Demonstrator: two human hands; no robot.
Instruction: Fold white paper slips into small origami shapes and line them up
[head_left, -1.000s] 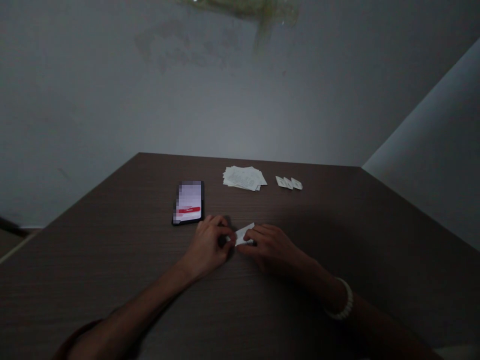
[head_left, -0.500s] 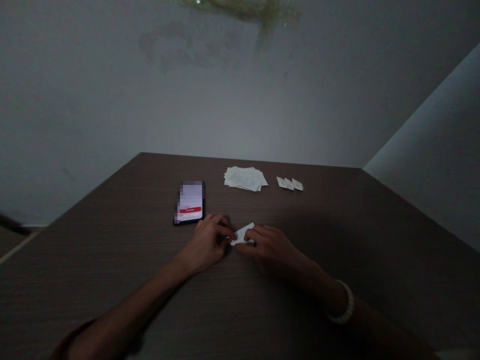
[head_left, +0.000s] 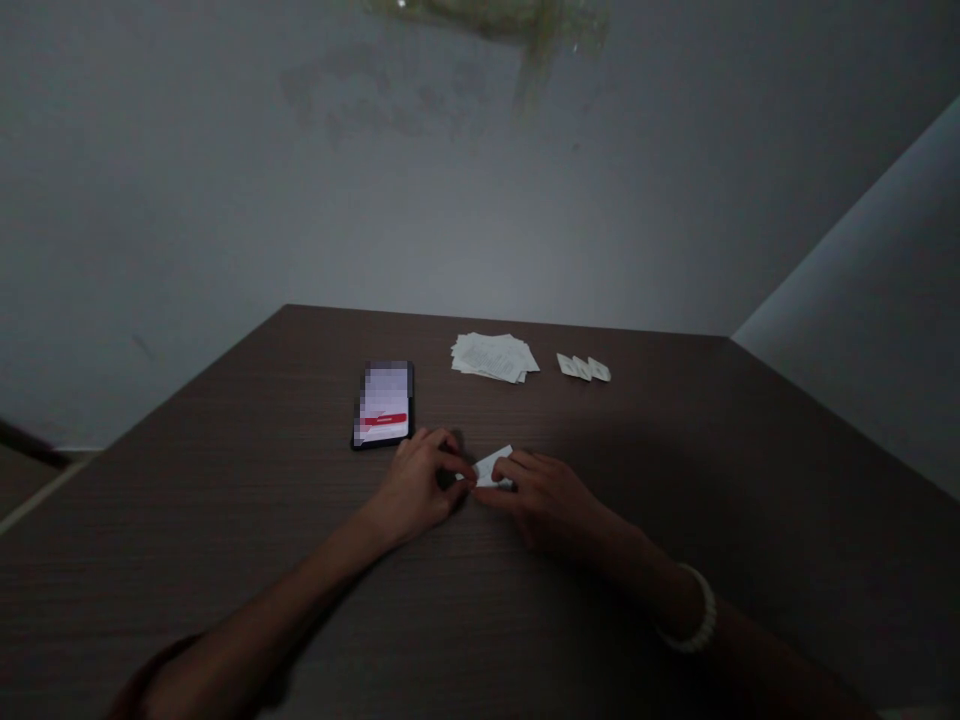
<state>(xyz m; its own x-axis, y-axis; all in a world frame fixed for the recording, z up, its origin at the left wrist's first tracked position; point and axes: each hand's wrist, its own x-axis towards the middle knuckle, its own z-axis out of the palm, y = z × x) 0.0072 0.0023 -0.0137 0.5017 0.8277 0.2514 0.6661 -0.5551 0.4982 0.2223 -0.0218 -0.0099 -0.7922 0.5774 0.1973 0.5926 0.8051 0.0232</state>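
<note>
A small piece of white paper (head_left: 491, 465) lies low over the table between my two hands. My left hand (head_left: 421, 480) pinches its left end between thumb and index finger. On the other side, my right hand (head_left: 546, 492) grips the right part, its thumb along the near edge and its fingers curled over the top. The fingers hide both ends of the paper, so how it is folded cannot be made out fully. Just beyond my left hand lies a phone (head_left: 385, 405) with its screen lit.
The dark wooden table (head_left: 240, 430) reaches back to a grey wall (head_left: 480, 210). Toward its far edge lies a loose pile of white papers (head_left: 493, 357). Several small folded papers (head_left: 583, 368) overlap in a row to the right of it. A pale bracelet (head_left: 703, 610) circles my right wrist.
My left fingertips have moved slightly closer to my right thumb along the paper's near edge. The whole view has shifted a little; the other things stay in place.
</note>
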